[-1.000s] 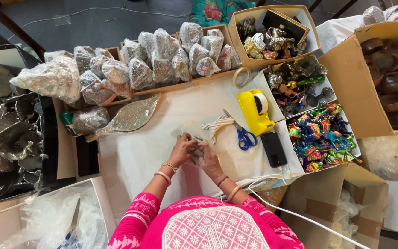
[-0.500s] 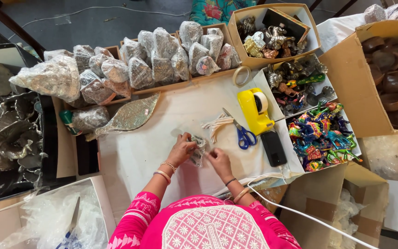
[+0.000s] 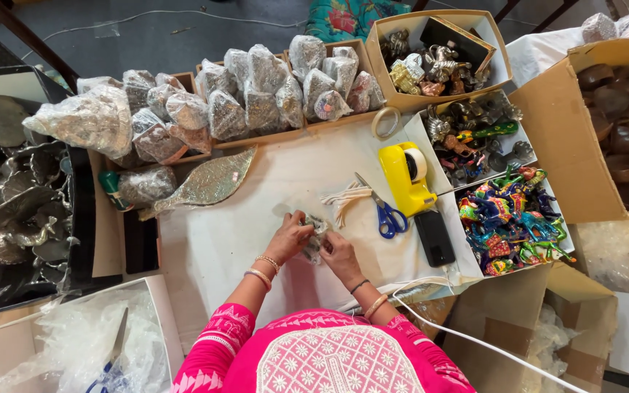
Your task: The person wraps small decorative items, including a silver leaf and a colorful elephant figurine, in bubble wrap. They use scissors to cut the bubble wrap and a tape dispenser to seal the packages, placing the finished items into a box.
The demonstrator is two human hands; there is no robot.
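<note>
dozens of bubble-wrapped bundles [image 3: 256, 94] already sit packed in the wooden trays [image 3: 285, 135] along the back of the white-covered table [image 3: 220, 240], so i'd say a good chunk of the wrapping is done. plenty looks left though: the big cardboard box [image 3: 547, 124] on the right is full of brown bowls, and the smaller open boxes hold bare metal figurines [image 3: 431, 65] and bright painted animal figures [image 3: 511, 218], none wrapped.

next down in size, a long wrapped leaf-shaped piece [image 3: 209, 183] lies flat near the trays, then the yellow tape dispenser [image 3: 405, 178], a black phone [image 3: 434, 236] and blue-handled scissors [image 3: 384, 211] just right of the hands.

smallest is the thing being worked on: a little silvery item in clear bubble wrap [image 3: 313, 236], sitting mid-table right in front of the person. it looks crinkly, shiny and only partly bundled, no tape visible on it. the left hand [image 3: 289, 236] has its fingers curled over and pinching the wrap, and the right hand [image 3: 338, 251] is closed against the other side, both gripping the same small parcel.
</note>
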